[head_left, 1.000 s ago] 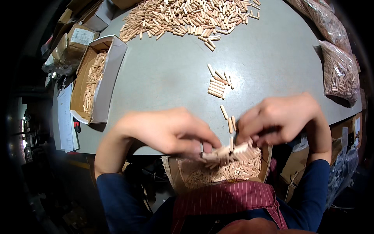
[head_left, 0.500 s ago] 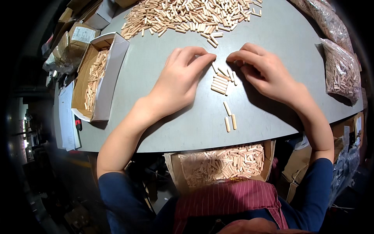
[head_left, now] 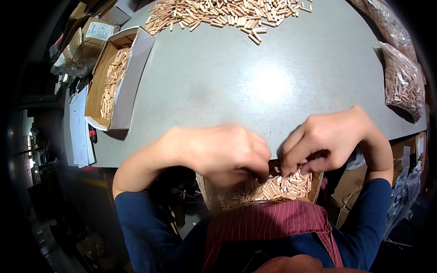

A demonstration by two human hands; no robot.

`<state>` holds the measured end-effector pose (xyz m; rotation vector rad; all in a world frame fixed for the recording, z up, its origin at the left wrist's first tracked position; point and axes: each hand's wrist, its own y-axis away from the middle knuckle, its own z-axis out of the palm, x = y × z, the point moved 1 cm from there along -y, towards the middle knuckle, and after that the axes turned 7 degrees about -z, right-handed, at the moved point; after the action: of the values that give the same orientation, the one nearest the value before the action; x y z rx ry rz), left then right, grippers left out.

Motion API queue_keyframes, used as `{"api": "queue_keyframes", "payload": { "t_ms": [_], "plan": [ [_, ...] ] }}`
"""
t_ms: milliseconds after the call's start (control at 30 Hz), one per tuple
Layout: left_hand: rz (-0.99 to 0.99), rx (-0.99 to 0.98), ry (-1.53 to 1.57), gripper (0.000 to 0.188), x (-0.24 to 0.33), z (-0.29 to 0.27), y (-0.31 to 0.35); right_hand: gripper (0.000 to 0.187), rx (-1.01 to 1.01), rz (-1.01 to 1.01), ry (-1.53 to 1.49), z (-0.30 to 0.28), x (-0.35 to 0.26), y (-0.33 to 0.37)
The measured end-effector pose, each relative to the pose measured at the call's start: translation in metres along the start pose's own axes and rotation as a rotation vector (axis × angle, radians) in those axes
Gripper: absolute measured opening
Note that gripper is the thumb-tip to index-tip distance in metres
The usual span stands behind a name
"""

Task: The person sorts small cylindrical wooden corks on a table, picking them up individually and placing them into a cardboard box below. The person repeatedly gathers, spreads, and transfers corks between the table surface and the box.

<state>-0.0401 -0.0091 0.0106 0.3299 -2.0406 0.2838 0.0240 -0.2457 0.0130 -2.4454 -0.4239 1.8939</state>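
My left hand, smeared by motion, is bent over the table's front edge above a cardboard box of small wooden dowels. Its fingertips point down and are mostly hidden, so whether it holds anything cannot be made out. Close beside it, my right hand hangs over the same edge with curled fingers spread apart from the thumb. No dowel shows clearly in its grasp. The open box sits below the table edge, against a striped dark red apron.
A large pile of dowels covers the far side of the grey table. At left stand a long open carton holding dowels, papers and a red-and-black tool. Clear plastic bags of dowels line the right edge.
Both hands have come back from mid-table to the front edge, over the box. The small group of dowels that lay between them is gone from the tabletop.
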Motion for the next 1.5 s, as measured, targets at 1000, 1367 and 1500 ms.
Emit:
{"api": "queue_keyframes", "payload": {
  "t_ms": [1000, 1367, 1500],
  "plan": [
    [-0.793, 1.061, -0.974, 0.098, -0.139, -0.146, -0.002, 0.037, 1.004, 0.276, 0.089, -0.044, 0.041, 0.015],
    [-0.812, 1.169, -0.86, 0.1, -0.124, -0.096, -0.061, 0.031, 1.054, 0.189, 0.119, -0.057, 0.042, 0.027],
    [-0.837, 1.184, -0.897, 0.102, -0.12, -0.074, -0.072, 0.03, 1.081, 0.154, 0.185, -0.066, 0.04, 0.033]
  ]
}}
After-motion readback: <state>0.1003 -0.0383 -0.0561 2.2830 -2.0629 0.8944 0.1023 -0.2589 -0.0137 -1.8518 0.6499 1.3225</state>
